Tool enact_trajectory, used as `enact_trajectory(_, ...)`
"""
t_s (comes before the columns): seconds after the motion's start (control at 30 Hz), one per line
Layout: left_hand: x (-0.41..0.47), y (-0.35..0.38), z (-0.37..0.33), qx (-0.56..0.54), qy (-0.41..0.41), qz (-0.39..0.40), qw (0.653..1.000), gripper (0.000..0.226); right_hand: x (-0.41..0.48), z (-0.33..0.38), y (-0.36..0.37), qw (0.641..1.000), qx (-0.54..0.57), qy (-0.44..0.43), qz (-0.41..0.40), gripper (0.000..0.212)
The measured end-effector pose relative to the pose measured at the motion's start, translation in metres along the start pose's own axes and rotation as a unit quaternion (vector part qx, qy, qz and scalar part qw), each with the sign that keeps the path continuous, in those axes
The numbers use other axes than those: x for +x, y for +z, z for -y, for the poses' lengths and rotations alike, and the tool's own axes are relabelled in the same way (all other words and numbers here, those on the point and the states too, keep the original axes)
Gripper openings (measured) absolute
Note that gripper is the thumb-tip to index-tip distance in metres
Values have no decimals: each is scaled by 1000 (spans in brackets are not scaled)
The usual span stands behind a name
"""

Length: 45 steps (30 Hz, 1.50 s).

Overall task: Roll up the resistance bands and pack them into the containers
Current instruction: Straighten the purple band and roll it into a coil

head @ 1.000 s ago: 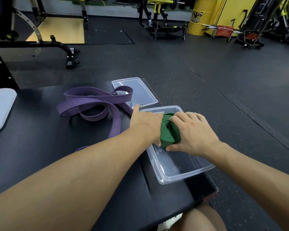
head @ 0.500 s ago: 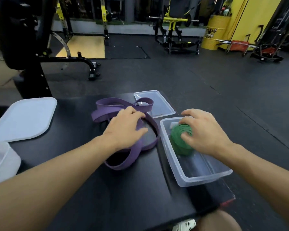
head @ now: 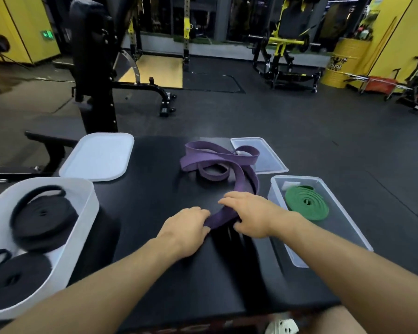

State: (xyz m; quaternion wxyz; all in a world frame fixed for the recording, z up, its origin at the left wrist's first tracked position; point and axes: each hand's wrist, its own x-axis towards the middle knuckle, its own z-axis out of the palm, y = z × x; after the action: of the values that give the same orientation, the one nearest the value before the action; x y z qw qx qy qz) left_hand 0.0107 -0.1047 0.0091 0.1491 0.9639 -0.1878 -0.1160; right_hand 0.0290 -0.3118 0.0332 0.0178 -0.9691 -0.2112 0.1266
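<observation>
A loose purple resistance band (head: 217, 162) lies tangled in the middle of the black bench top. Its near end runs toward me, where my left hand (head: 186, 226) and my right hand (head: 252, 214) both grip it, left and right of the same fold. A rolled green band (head: 305, 201) lies in the clear container (head: 333, 239) at the right, partly uncoiled. Two rolled black bands (head: 42, 220) sit in the white container (head: 87, 213) at the left.
A white lid (head: 98, 156) lies at the back left of the bench top (head: 159, 273) and a clear lid (head: 269, 156) at the back right, partly under the purple band. Gym machines, a yellow barrel (head: 343, 62) and dark floor lie beyond.
My right hand let go of the green roll in the clear container and moved left to the purple band. My left hand slid nearer along that band. The view swung left, revealing the white container.
</observation>
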Motion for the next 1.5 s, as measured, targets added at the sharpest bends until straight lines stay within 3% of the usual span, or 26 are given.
enact_trajectory(0.07,-8,0,17,-91,-30,-16,995,5,3,7,3,1000,17,2,-16,70)
enact_trajectory(0.13,-17,-6,30,-213,-49,-17,976,21,7,18,5,999,29,2,-26,74)
enact_trajectory(0.2,-28,-16,37,-351,-54,0,935,39,10,32,7,999,27,4,-24,74)
enact_trajectory(0.27,-41,-30,38,-460,-55,10,886,44,12,48,9,999,18,-14,-46,58)
enact_trajectory(0.37,-58,-48,45,-529,-54,-26,847,37,13,70,3,991,67,-40,-106,27)
enact_trajectory(0.53,-81,-76,61,-647,-13,-73,759,29,11,96,-26,978,186,2,-97,27)
enact_trajectory(0.6,-87,-86,64,-666,6,-93,740,32,6,106,-40,960,263,10,-97,15)
enact_trajectory(0.67,-93,-94,62,-665,11,-111,739,28,1,119,-51,942,319,6,-102,5)
enact_trajectory(0.77,-98,-103,53,-674,34,-135,726,28,-3,132,-61,920,376,-20,-111,26)
enact_trajectory(0.87,-103,-116,45,-682,77,-162,709,50,-13,149,-76,884,455,-40,-99,44)
enact_trajectory(1.03,-116,-144,16,-626,80,-224,742,56,-39,175,-107,798,590,-51,-112,61)
enact_trajectory(1.13,-125,-163,-1,-584,66,-222,778,45,-52,181,-125,807,571,-47,-140,82)
enact_trajectory(1.2,-133,-175,-14,-584,47,-192,788,48,-58,188,-134,799,578,-25,-165,79)
enact_trajectory(1.3,-147,-192,-32,-621,48,-123,772,53,-65,201,-140,759,624,-7,-185,78)
enact_trajectory(1.43,-160,-207,-43,-617,76,-121,774,41,-86,214,-154,700,680,5,-217,72)
enact_trajectory(1.5,-170,-216,-53,-603,80,-126,784,32,-96,217,-161,692,687,8,-221,67)
